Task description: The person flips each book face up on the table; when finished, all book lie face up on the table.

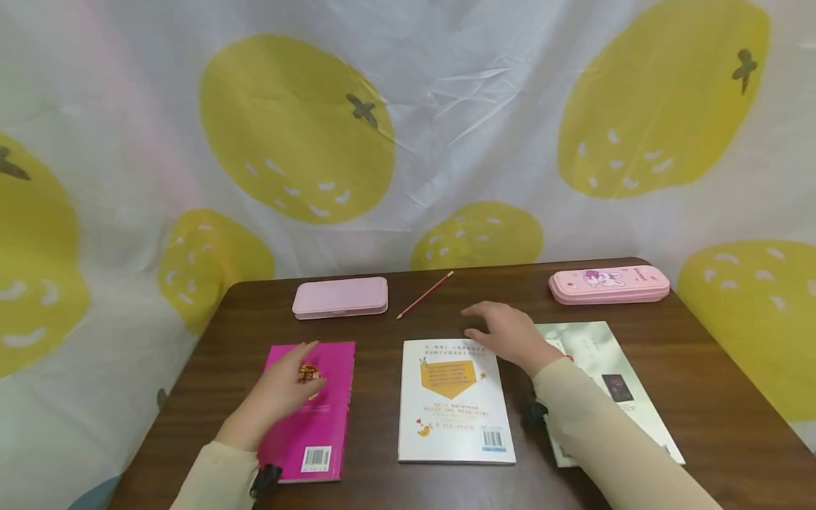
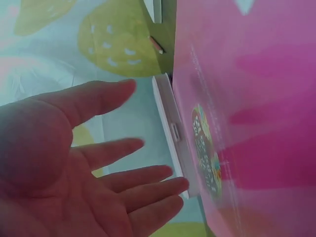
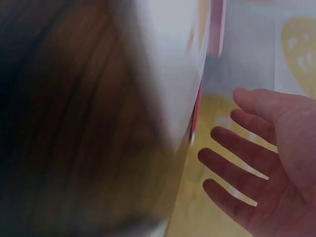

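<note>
My left hand (image 1: 280, 391) hovers over a magenta book (image 1: 319, 432) at the left of the table. In the left wrist view its fingers (image 2: 143, 180) are spread and hold nothing. My right hand (image 1: 508, 336) is above the table between a white book (image 1: 446, 443) with a yellow panel and a pale green book (image 1: 627, 361). Its forearm covers part of the green book. In the right wrist view the right fingers (image 3: 237, 168) are extended, with nothing between them.
Along the back of the brown table (image 1: 376, 489) lie a plain pink pencil case (image 1: 341, 296), a red pencil (image 1: 426, 295) and a pink pencil case with a cartoon rabbit (image 1: 608, 285). A white curtain (image 1: 446, 113) with yellow fruit prints hangs behind.
</note>
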`<move>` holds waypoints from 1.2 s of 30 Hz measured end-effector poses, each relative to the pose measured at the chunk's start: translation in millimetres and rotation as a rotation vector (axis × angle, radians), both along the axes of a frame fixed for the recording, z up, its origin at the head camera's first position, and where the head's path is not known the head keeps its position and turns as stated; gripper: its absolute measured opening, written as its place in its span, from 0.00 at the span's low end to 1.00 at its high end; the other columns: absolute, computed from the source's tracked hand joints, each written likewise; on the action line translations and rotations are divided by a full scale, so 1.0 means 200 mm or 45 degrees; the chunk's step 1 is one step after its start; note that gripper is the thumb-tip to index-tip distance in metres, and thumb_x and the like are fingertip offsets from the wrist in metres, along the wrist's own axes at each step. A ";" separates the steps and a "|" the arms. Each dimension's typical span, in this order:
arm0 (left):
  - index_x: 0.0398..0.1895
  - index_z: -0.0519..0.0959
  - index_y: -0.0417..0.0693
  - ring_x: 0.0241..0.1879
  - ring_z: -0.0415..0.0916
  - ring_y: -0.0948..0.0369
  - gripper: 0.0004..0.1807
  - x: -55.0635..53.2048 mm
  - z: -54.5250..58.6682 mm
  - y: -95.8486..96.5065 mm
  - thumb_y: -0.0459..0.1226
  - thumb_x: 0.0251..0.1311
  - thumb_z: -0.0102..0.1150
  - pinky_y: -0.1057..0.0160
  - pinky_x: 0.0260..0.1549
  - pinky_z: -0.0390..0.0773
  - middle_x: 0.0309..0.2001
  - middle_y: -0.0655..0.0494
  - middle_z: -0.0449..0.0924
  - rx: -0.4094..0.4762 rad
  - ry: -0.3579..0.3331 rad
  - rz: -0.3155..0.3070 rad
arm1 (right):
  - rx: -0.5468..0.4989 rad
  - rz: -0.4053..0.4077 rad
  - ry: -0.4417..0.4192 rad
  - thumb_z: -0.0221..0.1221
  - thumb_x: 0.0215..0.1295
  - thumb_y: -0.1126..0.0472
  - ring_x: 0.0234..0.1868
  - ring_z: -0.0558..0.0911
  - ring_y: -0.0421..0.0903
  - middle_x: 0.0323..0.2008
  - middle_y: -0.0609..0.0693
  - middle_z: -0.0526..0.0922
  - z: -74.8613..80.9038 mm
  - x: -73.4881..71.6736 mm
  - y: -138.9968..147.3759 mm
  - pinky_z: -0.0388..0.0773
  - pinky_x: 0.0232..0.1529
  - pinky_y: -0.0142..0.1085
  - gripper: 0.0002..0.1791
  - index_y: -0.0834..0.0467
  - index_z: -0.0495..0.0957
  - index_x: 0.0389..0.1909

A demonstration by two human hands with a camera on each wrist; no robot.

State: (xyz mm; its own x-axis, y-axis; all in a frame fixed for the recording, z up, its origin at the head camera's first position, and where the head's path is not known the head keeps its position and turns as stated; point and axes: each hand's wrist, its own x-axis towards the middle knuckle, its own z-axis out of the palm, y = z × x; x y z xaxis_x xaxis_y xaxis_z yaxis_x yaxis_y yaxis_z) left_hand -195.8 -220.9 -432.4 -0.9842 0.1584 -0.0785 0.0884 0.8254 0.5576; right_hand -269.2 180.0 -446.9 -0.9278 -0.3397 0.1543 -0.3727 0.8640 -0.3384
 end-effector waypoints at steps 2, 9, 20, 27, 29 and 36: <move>0.75 0.66 0.37 0.72 0.64 0.34 0.38 0.02 0.00 -0.02 0.37 0.63 0.68 0.34 0.68 0.67 0.73 0.31 0.66 -0.039 0.038 -0.001 | -0.026 0.053 -0.025 0.65 0.70 0.51 0.66 0.80 0.54 0.63 0.51 0.83 0.01 -0.01 -0.09 0.77 0.63 0.55 0.22 0.52 0.81 0.63; 0.61 0.79 0.35 0.55 0.77 0.36 0.32 0.14 -0.01 -0.13 0.36 0.51 0.75 0.35 0.56 0.76 0.54 0.33 0.81 -0.232 0.095 0.086 | -0.037 0.209 -0.113 0.65 0.70 0.52 0.65 0.80 0.51 0.61 0.49 0.84 0.00 -0.03 -0.33 0.75 0.66 0.50 0.20 0.51 0.83 0.60; 0.54 0.82 0.39 0.51 0.80 0.39 0.31 0.22 0.00 -0.37 0.40 0.44 0.81 0.36 0.52 0.77 0.46 0.39 0.84 -0.278 -0.092 0.098 | -0.014 0.377 -0.170 0.67 0.68 0.53 0.66 0.78 0.51 0.63 0.51 0.81 -0.02 -0.07 -0.59 0.73 0.69 0.45 0.23 0.53 0.81 0.62; 0.47 0.82 0.47 0.46 0.82 0.48 0.25 0.25 -0.02 -0.41 0.39 0.44 0.82 0.41 0.46 0.79 0.43 0.52 0.85 -0.255 -0.235 0.114 | 0.033 0.438 -0.157 0.67 0.68 0.54 0.65 0.79 0.49 0.63 0.52 0.80 -0.03 -0.07 -0.74 0.73 0.69 0.43 0.23 0.54 0.80 0.62; 0.46 0.82 0.49 0.43 0.81 0.52 0.25 0.26 -0.02 -0.43 0.40 0.44 0.82 0.46 0.42 0.79 0.40 0.55 0.84 -0.252 -0.223 0.111 | 0.043 0.452 -0.151 0.68 0.68 0.54 0.65 0.79 0.49 0.63 0.51 0.80 -0.03 -0.08 -0.78 0.73 0.69 0.42 0.23 0.53 0.80 0.62; 0.48 0.80 0.50 0.31 0.72 0.59 0.29 0.30 -0.04 -0.47 0.40 0.42 0.84 0.59 0.32 0.71 0.33 0.58 0.78 -0.218 -0.289 0.112 | 0.142 0.474 -0.140 0.69 0.67 0.53 0.63 0.79 0.47 0.62 0.48 0.80 -0.06 -0.09 -0.95 0.75 0.66 0.39 0.23 0.49 0.81 0.62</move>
